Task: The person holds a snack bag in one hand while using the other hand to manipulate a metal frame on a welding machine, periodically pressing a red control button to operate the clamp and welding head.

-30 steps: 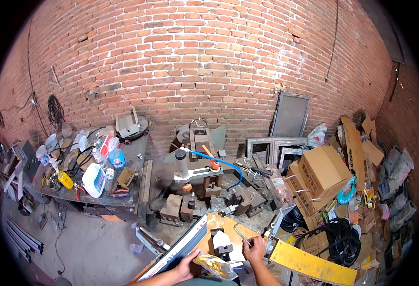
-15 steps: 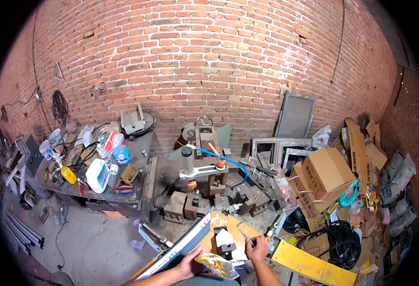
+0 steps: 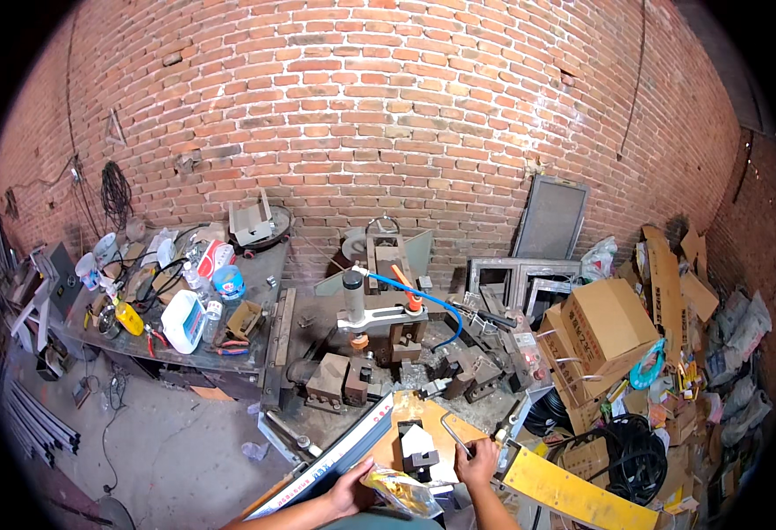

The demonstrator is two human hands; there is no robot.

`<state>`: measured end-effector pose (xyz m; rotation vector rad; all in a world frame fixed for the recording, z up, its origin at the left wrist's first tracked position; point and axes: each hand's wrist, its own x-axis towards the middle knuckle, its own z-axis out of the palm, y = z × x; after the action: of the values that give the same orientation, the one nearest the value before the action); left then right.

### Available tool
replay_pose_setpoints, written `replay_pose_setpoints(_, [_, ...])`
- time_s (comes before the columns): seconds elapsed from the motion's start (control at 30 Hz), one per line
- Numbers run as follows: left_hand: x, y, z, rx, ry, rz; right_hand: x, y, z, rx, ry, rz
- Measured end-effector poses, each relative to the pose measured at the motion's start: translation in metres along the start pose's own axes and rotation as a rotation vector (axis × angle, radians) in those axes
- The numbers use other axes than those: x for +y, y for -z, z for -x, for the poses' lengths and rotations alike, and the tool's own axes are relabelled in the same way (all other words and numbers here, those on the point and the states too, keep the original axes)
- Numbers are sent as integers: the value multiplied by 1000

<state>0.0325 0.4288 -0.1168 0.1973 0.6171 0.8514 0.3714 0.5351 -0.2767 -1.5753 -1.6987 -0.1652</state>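
Low in the middle, my left hand [image 3: 351,488] is closed on a clear plastic bag [image 3: 403,492] with yellow and orange colouring. To its right, my right hand [image 3: 477,462] grips a thin, bent metal rod [image 3: 452,432] that looks like a hex key; its upper end angles off to the left. Between the hands a dark metal block [image 3: 419,461] with a notch and a white piece [image 3: 417,440] sit on a wooden board [image 3: 423,409]. A long blue and white printed strip [image 3: 339,455] runs along the board's left edge.
Beyond the board stands a machine with a grey cylinder [image 3: 354,299], a blue hose [image 3: 445,305] and metal blocks [image 3: 328,378]. A yellow bar [image 3: 573,488] lies right of my hand, before cardboard boxes [image 3: 607,327] and black coils. Bottles and pliers crowd the left table [image 3: 132,345].
The whole view has shifted slightly, with the background a little to the right. Both hands keep their places and their holds on the bag and the rod.
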Motion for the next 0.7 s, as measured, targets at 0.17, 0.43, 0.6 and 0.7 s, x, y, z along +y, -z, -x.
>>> replay_pose_setpoints(0.17, [-1, 3, 0, -17, -28, -5, -4, 3, -2, 20, 20, -14])
replay_pose_setpoints(0.43, [2, -3, 3, 37, -24, -37, -9, 6, -5, -19, -22, -50])
replay_pose_setpoints(0.6, [0, 4, -1, -16, -19, -24, -18, 13, -7, -14, -79, -110])
replay_pose_setpoints(0.7, [0, 7, 1, -18, -32, -19, -48, 37, -22, -135, -117, -59])
